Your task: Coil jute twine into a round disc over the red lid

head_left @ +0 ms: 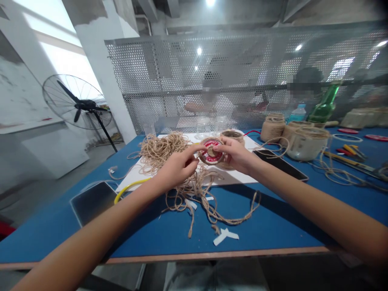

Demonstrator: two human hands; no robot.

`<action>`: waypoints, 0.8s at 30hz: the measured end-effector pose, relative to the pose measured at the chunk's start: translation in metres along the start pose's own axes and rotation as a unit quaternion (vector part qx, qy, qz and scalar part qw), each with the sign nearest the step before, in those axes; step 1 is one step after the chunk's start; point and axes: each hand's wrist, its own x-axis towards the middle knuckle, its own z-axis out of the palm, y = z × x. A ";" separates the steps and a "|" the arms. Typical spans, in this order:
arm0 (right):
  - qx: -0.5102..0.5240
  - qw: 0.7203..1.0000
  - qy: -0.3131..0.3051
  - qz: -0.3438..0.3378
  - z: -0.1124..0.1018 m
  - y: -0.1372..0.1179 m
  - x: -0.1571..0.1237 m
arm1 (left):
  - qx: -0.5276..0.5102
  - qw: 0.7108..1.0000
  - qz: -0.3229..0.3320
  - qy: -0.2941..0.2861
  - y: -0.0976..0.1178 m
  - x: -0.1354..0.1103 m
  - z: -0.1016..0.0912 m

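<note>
My right hand [235, 154] grips a round red jar lid [211, 150] by its right rim, holding it up on edge above the table. A ring of jute twine runs round the lid's rim. My left hand [178, 166] is closed, its forefinger stretched out and pressing the lid's upper left edge. A loose tangle of jute twine [197, 190] trails from below both hands down toward the front edge. A larger heap of twine [160, 150] lies on the white sheet [236, 176] to the left.
A blue table [273, 222] carries two dark phones [91, 200] [280, 163], a yellow cable [127, 189], twine-wrapped jars [273, 127], a white pot [304, 144], a green bottle [325, 103], pliers [351, 151] and white tape scraps [224, 235]. A mesh screen [242, 72] stands behind, people beyond it. A fan [77, 104] stands left.
</note>
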 end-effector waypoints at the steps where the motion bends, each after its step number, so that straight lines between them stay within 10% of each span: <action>1: -0.001 1.000 0.002 0.002 0.000 0.000 0.000 | 0.034 0.999 0.011 0.006 -0.001 0.000 0.000; 24: -0.011 1.000 0.009 -0.028 0.000 0.005 -0.001 | 0.096 0.995 0.020 0.002 -0.003 -0.001 0.005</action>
